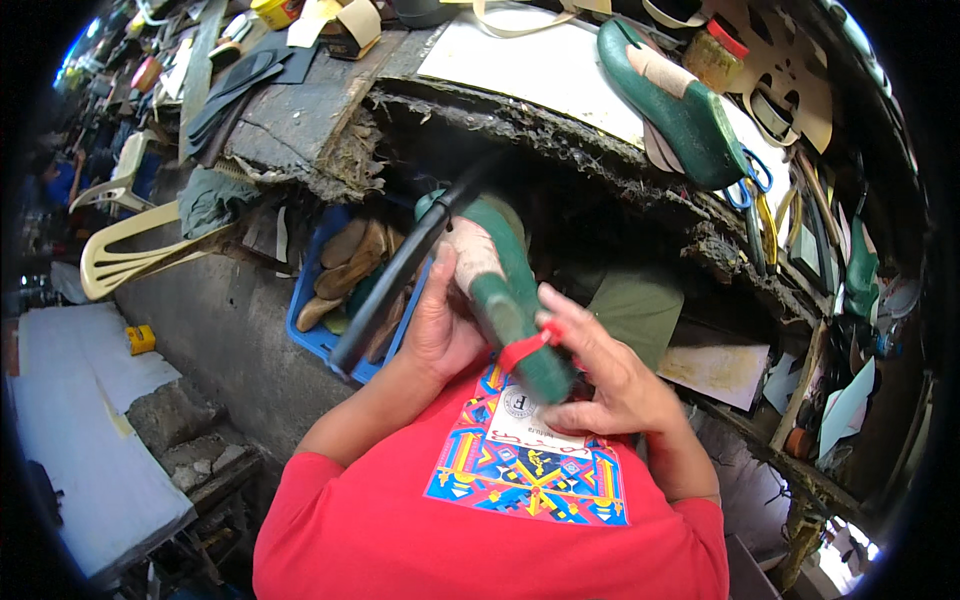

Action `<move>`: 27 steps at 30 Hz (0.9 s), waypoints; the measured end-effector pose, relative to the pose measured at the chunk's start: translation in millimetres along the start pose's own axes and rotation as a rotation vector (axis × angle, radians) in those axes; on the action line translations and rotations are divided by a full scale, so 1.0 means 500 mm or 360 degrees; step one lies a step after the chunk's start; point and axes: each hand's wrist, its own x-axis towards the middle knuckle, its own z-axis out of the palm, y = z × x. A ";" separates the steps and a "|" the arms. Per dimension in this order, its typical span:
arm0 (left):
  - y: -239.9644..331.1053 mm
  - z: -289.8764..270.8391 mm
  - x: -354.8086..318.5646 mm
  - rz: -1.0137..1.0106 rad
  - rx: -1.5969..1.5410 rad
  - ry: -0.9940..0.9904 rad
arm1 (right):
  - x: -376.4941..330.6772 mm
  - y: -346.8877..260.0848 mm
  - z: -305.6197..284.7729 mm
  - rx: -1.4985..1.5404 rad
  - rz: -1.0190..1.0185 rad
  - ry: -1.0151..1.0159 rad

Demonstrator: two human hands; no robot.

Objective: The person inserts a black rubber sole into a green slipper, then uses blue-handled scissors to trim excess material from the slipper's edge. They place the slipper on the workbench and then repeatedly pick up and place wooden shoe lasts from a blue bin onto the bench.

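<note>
A green shoe last (515, 275) with a pale patch on its upper side is held in front of my chest, its heel end toward me. My left hand (440, 325) grips its left side. A long black strip (395, 280) slants across beside that hand; whether the fingers hold it I cannot tell. Around the heel end sits a red band (527, 347). My right hand (610, 375) is closed about that end, fingers at the band and thumb below; it is slightly blurred.
A worn bench (320, 105) with a ragged edge lies ahead. On its white sheet (530, 55) rests another green last (675, 105), near blue-handled scissors (750, 180) and a red-lidded jar (715, 55). Below stands a blue crate (315, 340) of brown lasts. A cream chair (130, 245) is left.
</note>
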 end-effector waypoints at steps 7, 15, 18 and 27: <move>0.008 0.065 0.024 -0.0103 0.0379 -0.0038 | 0.112 -0.077 -0.160 -0.0769 -0.0500 0.0383; 0.030 0.065 0.003 0.0131 0.0801 -0.0408 | 0.215 -0.095 -0.118 -0.1378 -0.0487 0.0132; 0.048 0.060 0.016 -0.0067 0.0617 -0.0663 | 0.161 -0.126 -0.109 -0.1193 -0.0457 0.0263; 0.051 0.113 0.141 -0.0564 0.0336 -0.0661 | 0.093 -0.116 -0.128 -0.1072 -0.0270 0.0349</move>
